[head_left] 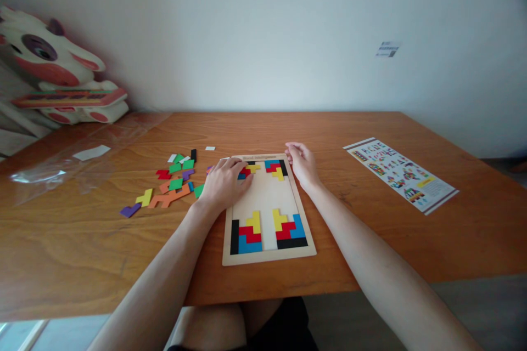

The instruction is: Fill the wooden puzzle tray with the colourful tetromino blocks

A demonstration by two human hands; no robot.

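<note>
A pale wooden puzzle board (247, 208) lies on the table in front of me, with black, blue, red and yellow pieces set in its four corners. My left hand (226, 180) lies palm down over the board's upper left side, fingers stretched forward and partly covering the blue and red pieces (245, 172) there. Beside the top right corner, my right hand (302, 164) rests with its fingers curled close to the frame; whatever they may hold is hidden. Near that hand sits the upper right cluster, including a yellow piece (279, 174).
Loose coloured pieces lie left of the board, among them an orange piece (169, 197) and a purple piece (130, 210). Clear plastic wrapping (82, 167) is farther left, below a cow-shaped toy keyboard (74, 98). A printed sheet (399, 174) lies at right.
</note>
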